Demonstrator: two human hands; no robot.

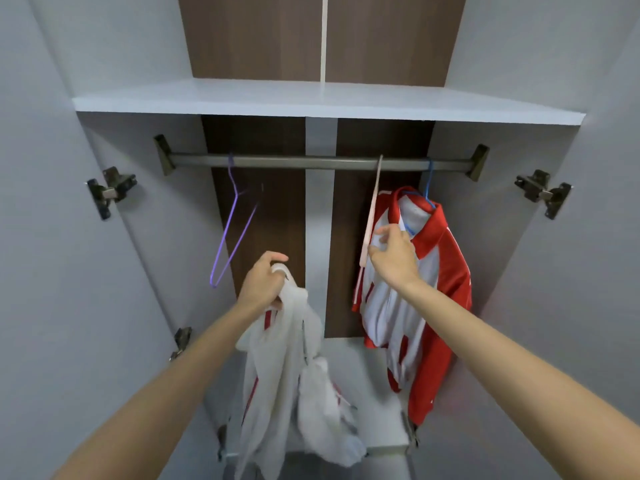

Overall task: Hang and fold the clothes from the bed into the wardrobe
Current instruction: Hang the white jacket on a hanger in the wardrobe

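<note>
Garments (277,358) two, hangers (235,230) three

Only one cam, worn on head, wide-angle. It looks fwd and a bit down, straight into the open wardrobe (52,168), very near, at arm reach. Rail (311,162) is approx mid-frame, shelf (311,98) above it. Both forearms (156,393) enter from the bottom corners. Side walls lean outward.

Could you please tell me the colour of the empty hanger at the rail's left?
The hanger is purple; head view.
</note>
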